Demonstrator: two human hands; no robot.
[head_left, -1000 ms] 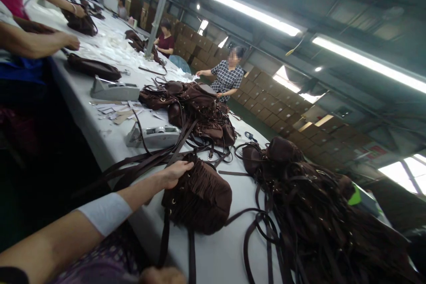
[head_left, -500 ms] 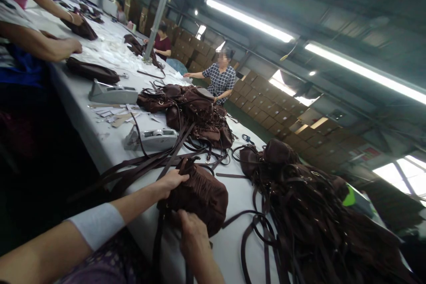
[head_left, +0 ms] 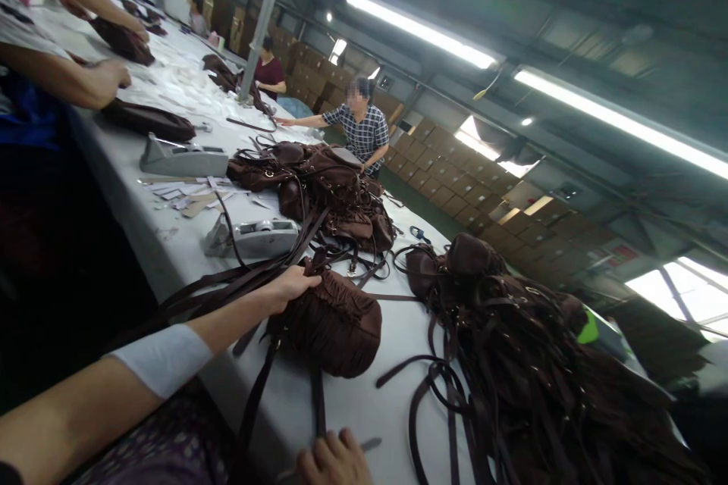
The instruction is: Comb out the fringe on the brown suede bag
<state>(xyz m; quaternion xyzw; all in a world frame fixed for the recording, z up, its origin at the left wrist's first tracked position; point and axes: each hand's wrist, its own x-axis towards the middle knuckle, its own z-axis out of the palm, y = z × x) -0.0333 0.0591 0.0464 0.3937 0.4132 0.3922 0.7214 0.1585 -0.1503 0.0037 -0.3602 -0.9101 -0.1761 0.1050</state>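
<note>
My left hand (head_left: pixel 289 286) grips a dark brown gathered handbag (head_left: pixel 341 326) by its upper edge, close to the opening. The bag rests on the white-covered table with its rounded, pleated side facing me, and dark straps hang from it towards the near edge. Below the bag, my right hand (head_left: pixel 335 461) is closed with curled fingers, apart from the bag's body. A thin grey pointed tip (head_left: pixel 372 443) sticks out beside those fingers; what it belongs to is hidden. One hanging strap (head_left: pixel 318 402) runs down to this hand.
A large heap of brown bags (head_left: pixel 528 348) covers the right side. Another pile (head_left: pixel 324 182) lies ahead. Two grey tape dispensers (head_left: pixel 250 237) and paper tags (head_left: pixel 193 195) are at left. A co-worker in a checked shirt (head_left: pixel 367 132) stands across; another person's arms (head_left: pixel 85 79) reach in.
My right hand has left the bag and moved down towards me. The bag has tilted slightly in my left hand. The checked-shirt co-worker's arm reaches further left.
</note>
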